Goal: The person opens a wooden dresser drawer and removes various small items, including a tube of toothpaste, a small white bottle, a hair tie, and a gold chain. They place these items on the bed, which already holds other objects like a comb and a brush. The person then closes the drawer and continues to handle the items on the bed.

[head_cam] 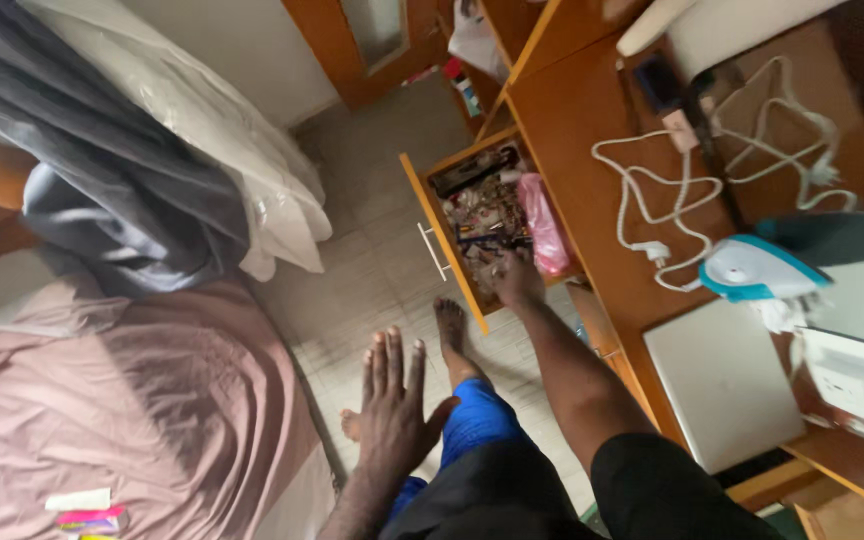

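Head view: right hand (517, 278) digs, fingers curled, grip unclear, in the open cluttered drawer (449, 240) beside the desk (577, 120); left hand (392, 410) hangs spread, empty. Better sift slowly, lifting the pink bag (542, 225) aside.

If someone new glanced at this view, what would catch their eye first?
Probably the open drawer at the centre, crammed with small clutter and a pink bag, with the right hand reaching into it. The left hand hangs spread above the tiled floor, and a white cord loops across the wooden desk.
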